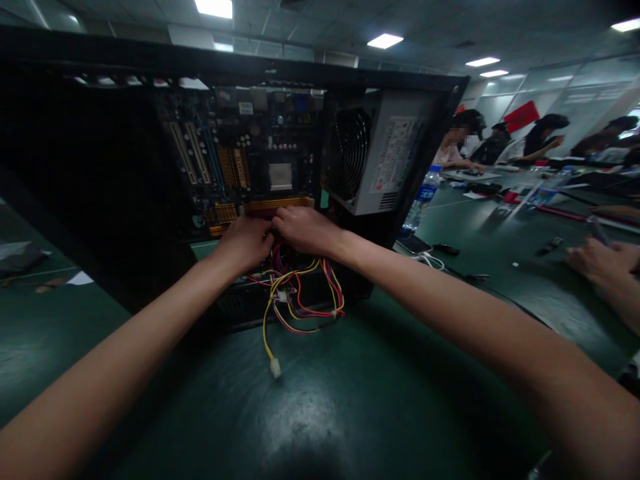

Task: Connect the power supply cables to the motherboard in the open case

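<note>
An open black computer case [280, 75] stands on the green table, its inside facing me. My left hand [247, 241] and my right hand [310, 230] meet at the lower edge of the motherboard [255, 143], just below the orange slots [280, 205]. Both hands have curled fingers, and whatever they grip is hidden behind them. Below them hangs a bundle of red, yellow and black power cables [300, 310]. One yellow cable ends in a white plug [275, 367] over the table. A square silver processor [281, 176] sits above my fingers.
The power supply [400, 147] with its fan fills the case's upper right. A water bottle [423, 200], a phone [414, 244] and a white cable [433, 260] lie or stand right of the case. Another person's hands [603, 263] are at the right; people sit farther back.
</note>
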The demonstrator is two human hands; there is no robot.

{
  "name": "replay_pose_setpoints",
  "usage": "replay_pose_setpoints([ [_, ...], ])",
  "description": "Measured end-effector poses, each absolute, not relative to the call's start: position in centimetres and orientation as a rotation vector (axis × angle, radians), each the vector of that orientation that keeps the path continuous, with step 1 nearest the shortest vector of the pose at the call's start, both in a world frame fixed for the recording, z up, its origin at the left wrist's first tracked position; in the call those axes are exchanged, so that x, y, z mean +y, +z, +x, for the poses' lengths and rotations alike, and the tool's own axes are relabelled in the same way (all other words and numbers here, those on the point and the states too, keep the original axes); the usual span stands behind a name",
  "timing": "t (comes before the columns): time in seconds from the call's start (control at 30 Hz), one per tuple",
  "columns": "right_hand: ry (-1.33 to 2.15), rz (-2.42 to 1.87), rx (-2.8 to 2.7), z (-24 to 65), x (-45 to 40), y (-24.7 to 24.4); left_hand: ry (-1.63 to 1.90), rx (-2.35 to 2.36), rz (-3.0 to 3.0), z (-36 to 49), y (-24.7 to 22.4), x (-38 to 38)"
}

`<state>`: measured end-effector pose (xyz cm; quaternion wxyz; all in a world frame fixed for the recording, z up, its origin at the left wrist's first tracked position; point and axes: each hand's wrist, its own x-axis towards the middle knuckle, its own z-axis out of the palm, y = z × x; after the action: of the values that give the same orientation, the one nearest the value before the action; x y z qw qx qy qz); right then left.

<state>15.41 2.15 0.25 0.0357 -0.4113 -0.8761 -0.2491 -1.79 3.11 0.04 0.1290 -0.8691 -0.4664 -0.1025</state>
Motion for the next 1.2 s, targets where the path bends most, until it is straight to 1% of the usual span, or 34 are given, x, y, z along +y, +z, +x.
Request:
replay_pose_setpoints([
  [0.17,-0.69,-1.269,-2.67,15.7,2.3,-0.5,-0.376,-1.334,-2.583,-2.0,-0.4,3.0],
  [0.5,-0.631,-1.287,-2.641,15.9,2.7,-0.8,-0.256,-1.272,-2.573,-1.6,0.0,2.1],
  [0.73,-0.621,-1.344,-2.592,16.0,2.3,-0.7,-0.268,-1.214,-2.582,-1.9,-0.6,2.2],
  [0.9,-0.592,-1.34,-2.604,15.8,2.5,-0.7,-0.205,-1.252,-2.554,-1.7,-0.5,1.5],
  [1.2,-0.598,-1.315,-2.585,16.0,2.7,-1.0,-0.24,-1.274,-2.573,-1.8,-0.7,1.6],
])
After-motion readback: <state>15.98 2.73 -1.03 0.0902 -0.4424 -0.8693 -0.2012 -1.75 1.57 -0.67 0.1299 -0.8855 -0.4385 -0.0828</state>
